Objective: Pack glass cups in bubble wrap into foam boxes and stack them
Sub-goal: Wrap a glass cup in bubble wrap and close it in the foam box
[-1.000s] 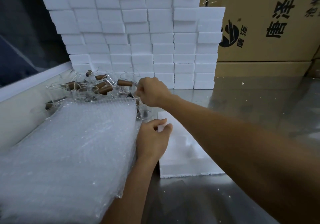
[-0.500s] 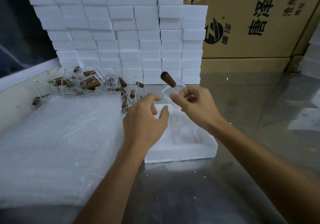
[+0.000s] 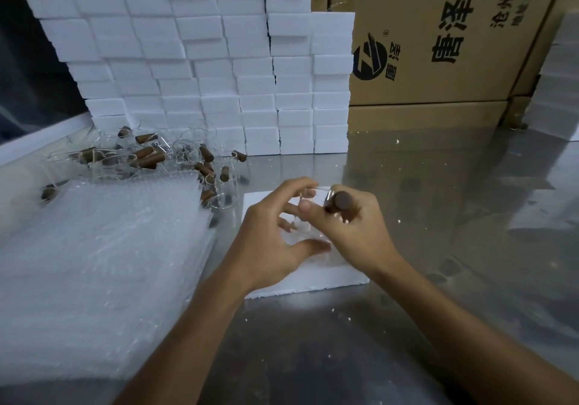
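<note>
My right hand (image 3: 354, 232) grips a clear glass cup (image 3: 308, 216) with a brown wooden handle (image 3: 340, 201), held just above an open white foam box (image 3: 313, 282) on the steel table. My left hand (image 3: 272, 241) is at the cup's other side, its fingers curved around the glass and its thumb under it. A thick stack of bubble wrap sheets (image 3: 100, 263) lies to the left. Behind it is a pile of several more glass cups (image 3: 150, 157) with brown handles.
A tall wall of stacked white foam boxes (image 3: 203, 60) stands at the back. Large cardboard cartons (image 3: 454, 44) stand at the back right, with more foam (image 3: 557, 91) at the far right. The steel table (image 3: 438, 216) stretches to the right.
My right hand picked a cup from the pile and carried it right and toward me over the foam box. My left hand left the bubble wrap and closed in on the cup.
</note>
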Action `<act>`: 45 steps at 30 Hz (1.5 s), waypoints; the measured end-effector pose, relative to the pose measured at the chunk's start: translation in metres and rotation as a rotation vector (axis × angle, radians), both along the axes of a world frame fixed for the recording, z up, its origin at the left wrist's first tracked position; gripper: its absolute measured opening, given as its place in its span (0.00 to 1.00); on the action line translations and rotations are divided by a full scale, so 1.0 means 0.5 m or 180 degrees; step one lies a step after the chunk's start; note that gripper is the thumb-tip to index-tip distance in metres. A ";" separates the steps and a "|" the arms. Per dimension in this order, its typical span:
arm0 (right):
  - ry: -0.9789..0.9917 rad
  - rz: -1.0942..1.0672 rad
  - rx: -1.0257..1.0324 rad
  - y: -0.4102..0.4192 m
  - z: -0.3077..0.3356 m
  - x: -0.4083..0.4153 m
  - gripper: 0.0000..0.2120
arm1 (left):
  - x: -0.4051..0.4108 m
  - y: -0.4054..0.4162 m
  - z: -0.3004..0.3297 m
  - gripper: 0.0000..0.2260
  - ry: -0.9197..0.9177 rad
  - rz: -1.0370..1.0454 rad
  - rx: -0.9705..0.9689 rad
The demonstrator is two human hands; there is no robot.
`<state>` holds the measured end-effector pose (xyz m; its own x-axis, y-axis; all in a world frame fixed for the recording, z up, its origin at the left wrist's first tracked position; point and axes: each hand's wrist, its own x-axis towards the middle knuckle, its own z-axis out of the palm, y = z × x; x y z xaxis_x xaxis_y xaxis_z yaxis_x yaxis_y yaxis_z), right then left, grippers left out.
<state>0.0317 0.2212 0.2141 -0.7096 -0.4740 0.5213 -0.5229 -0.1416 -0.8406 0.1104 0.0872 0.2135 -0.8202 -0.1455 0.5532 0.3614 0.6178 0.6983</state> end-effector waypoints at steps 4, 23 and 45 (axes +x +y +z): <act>0.0252 -0.0022 -0.0080 0.002 0.003 -0.003 0.15 | 0.004 -0.004 0.005 0.31 0.0375 0.0319 -0.0334; -0.0218 0.0214 -0.0425 0.010 0.033 -0.001 0.19 | 0.006 -0.016 0.028 0.32 0.0399 0.0093 0.1250; 0.2443 -0.1130 0.0632 0.035 0.019 -0.033 0.31 | 0.086 -0.019 0.130 0.15 0.1016 0.2938 -0.0976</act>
<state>0.0152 0.2387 0.2235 -0.3189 -0.4243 0.8475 -0.9409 0.2494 -0.2292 0.1533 0.0776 0.2786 -0.2677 -0.4612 0.8459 -0.2044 0.8852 0.4179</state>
